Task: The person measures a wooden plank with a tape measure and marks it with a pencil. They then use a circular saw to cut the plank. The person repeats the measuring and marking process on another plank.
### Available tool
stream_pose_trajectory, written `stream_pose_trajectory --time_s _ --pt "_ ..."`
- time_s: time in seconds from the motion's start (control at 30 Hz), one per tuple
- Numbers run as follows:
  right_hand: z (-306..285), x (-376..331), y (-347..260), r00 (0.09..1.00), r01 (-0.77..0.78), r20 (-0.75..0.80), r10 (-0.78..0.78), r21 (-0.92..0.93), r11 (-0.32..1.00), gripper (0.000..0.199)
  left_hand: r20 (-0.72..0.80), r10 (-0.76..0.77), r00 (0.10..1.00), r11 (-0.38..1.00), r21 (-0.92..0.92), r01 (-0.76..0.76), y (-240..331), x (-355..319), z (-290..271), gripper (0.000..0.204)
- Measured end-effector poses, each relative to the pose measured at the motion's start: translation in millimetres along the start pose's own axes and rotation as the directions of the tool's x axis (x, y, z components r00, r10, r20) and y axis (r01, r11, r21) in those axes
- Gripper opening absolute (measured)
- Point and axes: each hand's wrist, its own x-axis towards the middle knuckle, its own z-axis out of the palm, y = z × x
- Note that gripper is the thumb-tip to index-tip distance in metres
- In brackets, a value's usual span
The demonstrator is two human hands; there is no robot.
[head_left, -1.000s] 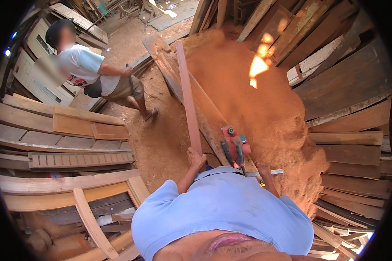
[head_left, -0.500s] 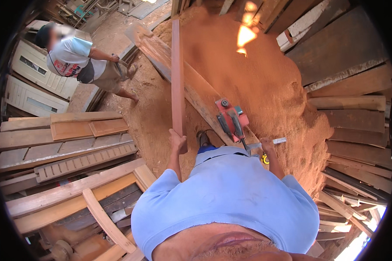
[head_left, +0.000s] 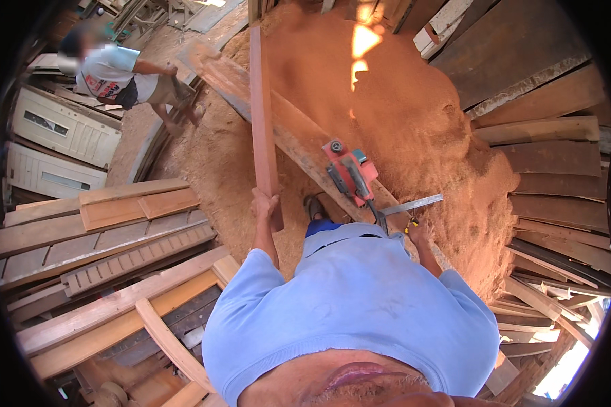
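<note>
My left hand (head_left: 265,203) is closed round the near end of a long reddish squared timber (head_left: 263,122), which points away from me. Beside my right thigh, my right hand (head_left: 419,233) is closed on a small yellow tape measure (head_left: 412,223), mostly hidden by the fingers. Just beyond that hand a metal square (head_left: 414,204) shows its bright blade. A red electric planer (head_left: 353,175) with a dark handle rests on a wide plank bench (head_left: 299,146), left of the square.
A big mound of orange sawdust (head_left: 400,115) lies beyond the bench. Boards (head_left: 557,176) line the right side. Stacked planks (head_left: 102,224) and a timber frame (head_left: 122,305) are at left. Another person (head_left: 125,78) stands far left near white door panels (head_left: 64,125).
My right hand has shifted closer to me and now holds the tape measure. The square's blade shows more fully. The timber's far end appears further left; the other person has shifted slightly.
</note>
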Motion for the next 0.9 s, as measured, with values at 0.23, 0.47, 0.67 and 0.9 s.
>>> stream_pose_trajectory --time_s 0.23,0.47,0.67,0.9 --pt "11 4 26 0.938 0.052 0.286 -0.196 0.444 0.894 0.090 0.220 0.165 0.961 0.779 -0.627 0.010 -20 18 24 0.079" --pt "39 4 15 0.998 0.023 -0.060 -0.024 -0.025 0.999 0.078 0.479 0.351 0.805 0.246 -0.876 0.415 18 -9 103 0.077" --pt "-1 35 5 0.997 -0.059 0.081 0.012 0.604 0.795 0.054 0.361 0.237 0.902 0.321 -0.905 0.278 11 -8 120 0.078" --pt "-97 62 -101 0.840 -0.205 0.303 -0.451 0.945 0.253 0.027 -0.192 0.455 0.869 0.859 -0.164 -0.486 4 -8 91 0.064"
